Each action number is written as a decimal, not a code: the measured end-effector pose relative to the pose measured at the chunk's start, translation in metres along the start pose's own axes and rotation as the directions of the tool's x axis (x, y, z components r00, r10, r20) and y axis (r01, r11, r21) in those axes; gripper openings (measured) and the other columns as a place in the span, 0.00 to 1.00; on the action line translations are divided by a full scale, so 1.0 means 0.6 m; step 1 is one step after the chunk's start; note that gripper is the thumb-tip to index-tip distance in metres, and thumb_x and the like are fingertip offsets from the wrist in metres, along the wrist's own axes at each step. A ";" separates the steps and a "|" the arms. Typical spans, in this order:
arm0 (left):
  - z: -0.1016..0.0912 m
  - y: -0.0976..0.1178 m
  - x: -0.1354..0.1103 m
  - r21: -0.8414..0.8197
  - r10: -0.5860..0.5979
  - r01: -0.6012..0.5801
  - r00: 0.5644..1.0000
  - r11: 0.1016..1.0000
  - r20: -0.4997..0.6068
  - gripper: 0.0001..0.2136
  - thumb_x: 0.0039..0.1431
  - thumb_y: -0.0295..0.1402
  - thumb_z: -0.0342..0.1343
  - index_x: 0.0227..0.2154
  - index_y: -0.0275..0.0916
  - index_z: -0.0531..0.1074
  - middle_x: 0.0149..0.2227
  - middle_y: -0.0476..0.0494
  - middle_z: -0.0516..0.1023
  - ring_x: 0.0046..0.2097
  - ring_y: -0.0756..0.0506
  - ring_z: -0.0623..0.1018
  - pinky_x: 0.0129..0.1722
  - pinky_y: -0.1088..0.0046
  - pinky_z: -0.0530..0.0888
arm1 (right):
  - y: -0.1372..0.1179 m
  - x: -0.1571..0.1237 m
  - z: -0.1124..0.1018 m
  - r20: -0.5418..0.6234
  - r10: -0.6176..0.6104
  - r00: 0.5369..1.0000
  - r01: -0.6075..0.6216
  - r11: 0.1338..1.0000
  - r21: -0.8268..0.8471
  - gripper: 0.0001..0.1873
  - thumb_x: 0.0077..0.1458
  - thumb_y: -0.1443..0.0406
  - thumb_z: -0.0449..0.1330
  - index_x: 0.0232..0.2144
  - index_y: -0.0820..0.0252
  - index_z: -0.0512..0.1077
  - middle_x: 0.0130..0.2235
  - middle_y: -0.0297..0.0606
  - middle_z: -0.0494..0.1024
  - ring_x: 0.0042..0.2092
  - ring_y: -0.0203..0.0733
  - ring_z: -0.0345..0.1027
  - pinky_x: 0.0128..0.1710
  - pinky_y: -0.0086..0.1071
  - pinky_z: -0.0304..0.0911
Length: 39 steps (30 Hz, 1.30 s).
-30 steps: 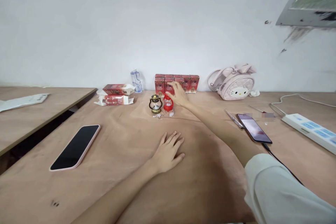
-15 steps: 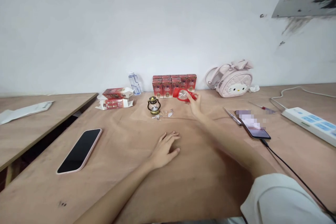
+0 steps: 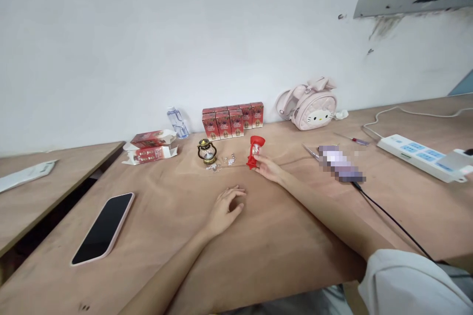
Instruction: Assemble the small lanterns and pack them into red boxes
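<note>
My right hand (image 3: 271,169) is closed around a small red lantern (image 3: 254,150) with a clear middle. Its broad round end points up and its narrower end is down near the table; whether it touches the wood I cannot tell. My left hand (image 3: 223,209) lies on the table nearer to me, fingers stretched out and thumb apart, holding nothing. Left of the red lantern a bronze-coloured lantern (image 3: 207,152) stands upright. Between the two lanterns several small silvery pieces (image 3: 221,161) are scattered on the wood.
Several red boxes (image 3: 218,125) stand by the wall, with opened boxes (image 3: 150,154) and a bottle (image 3: 178,123) to their left. A pink bag (image 3: 314,108), a screwdriver (image 3: 353,140), a blurred-out phone (image 3: 340,163) and a power strip (image 3: 419,155) lie rightward. A black-screened phone (image 3: 103,229) lies left.
My right hand has brought the red lantern down and closer, away from the boxes, turning it from lying sideways to upright with its broad end up. My left hand stays on the table. The view has shifted.
</note>
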<state>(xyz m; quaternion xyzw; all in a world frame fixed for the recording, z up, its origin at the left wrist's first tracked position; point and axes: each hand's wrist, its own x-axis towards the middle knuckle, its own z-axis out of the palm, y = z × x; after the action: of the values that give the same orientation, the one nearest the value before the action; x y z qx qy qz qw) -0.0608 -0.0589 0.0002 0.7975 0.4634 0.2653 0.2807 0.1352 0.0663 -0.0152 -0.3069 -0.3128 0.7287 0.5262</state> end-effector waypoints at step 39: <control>0.004 -0.027 0.036 -0.795 -0.420 -0.117 0.798 0.595 -0.432 0.24 0.42 0.43 0.64 0.42 0.35 0.69 0.43 0.38 0.76 0.46 0.41 0.76 0.48 0.63 0.71 | 0.055 0.046 0.080 0.603 -0.231 0.764 0.596 -0.104 -0.796 0.22 0.58 0.66 0.49 0.55 0.61 0.62 0.57 0.46 0.67 0.60 0.44 0.58 0.62 0.44 0.48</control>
<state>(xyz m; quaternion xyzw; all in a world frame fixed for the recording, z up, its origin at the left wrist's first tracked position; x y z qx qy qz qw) -0.0593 -0.0335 -0.0092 0.4233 0.4296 0.6445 0.4699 0.0719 0.0781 -0.0147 -0.3574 -0.8636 0.1427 0.3257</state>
